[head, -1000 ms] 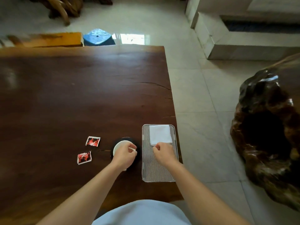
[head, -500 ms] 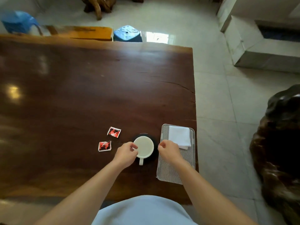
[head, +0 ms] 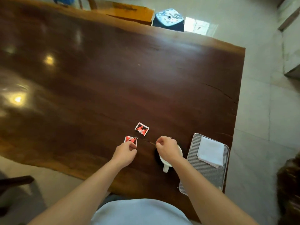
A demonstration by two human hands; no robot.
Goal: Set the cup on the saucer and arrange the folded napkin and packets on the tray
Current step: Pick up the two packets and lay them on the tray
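Note:
A white cup [head: 172, 161] stands on a dark saucer [head: 156, 155], its handle pointing toward me. My right hand [head: 168, 148] hovers over the cup's far rim, fingers curled with nothing in them. Two red-and-white packets lie on the table to the left. The near packet [head: 130, 139] has my left hand [head: 125, 153] pinching its near corner while it lies flat. The far packet [head: 141, 129] lies untouched. Right of the cup, a ribbed grey tray [head: 204, 175] holds a folded white napkin [head: 211, 151] on its far half.
The dark wooden table [head: 113, 78] ends just right of the tray and near my body. A blue stool [head: 168, 18] and an orange bench [head: 129, 11] stand beyond the far edge. A dark carved wood piece [head: 289, 184] sits on the floor at right.
My left hand left the cup and went left to the near packet. My right hand moved off the tray to above the cup. The camera view swung left.

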